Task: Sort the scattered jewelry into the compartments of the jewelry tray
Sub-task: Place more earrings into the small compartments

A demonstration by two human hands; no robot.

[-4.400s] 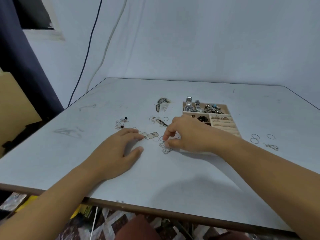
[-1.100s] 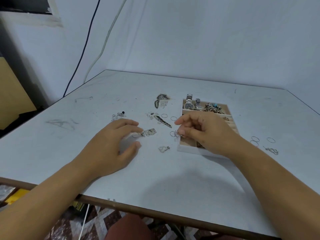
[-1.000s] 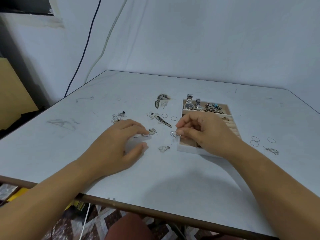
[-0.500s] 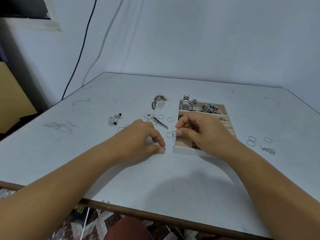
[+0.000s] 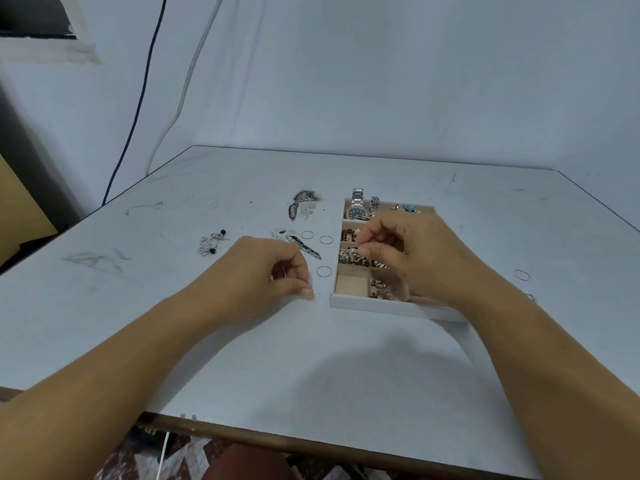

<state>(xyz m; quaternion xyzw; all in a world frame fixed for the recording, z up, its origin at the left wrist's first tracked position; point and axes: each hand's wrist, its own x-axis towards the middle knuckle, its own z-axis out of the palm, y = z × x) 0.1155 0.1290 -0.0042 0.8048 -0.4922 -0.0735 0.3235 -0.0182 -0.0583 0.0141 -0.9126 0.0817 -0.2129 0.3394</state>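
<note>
Right hand (image 5: 412, 251) hovering over middle compartments of jewelry tray (image 5: 388, 306), fingertips pinched narrow — I cannot tell what they are holding, if anything. Left hand (image 5: 273, 275) pinching small piece against table (image 5: 242, 358), just beside tray. I am advising: release low, inside correct compartment. Loose rings (image 5: 324, 271) lying beside tray.

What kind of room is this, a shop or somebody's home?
Hard to say; probably a makeshift work corner. A scuffed pale grey table stands against a bare white wall, with loose cables hanging down and a compartmented beige jewelry tray.
</note>
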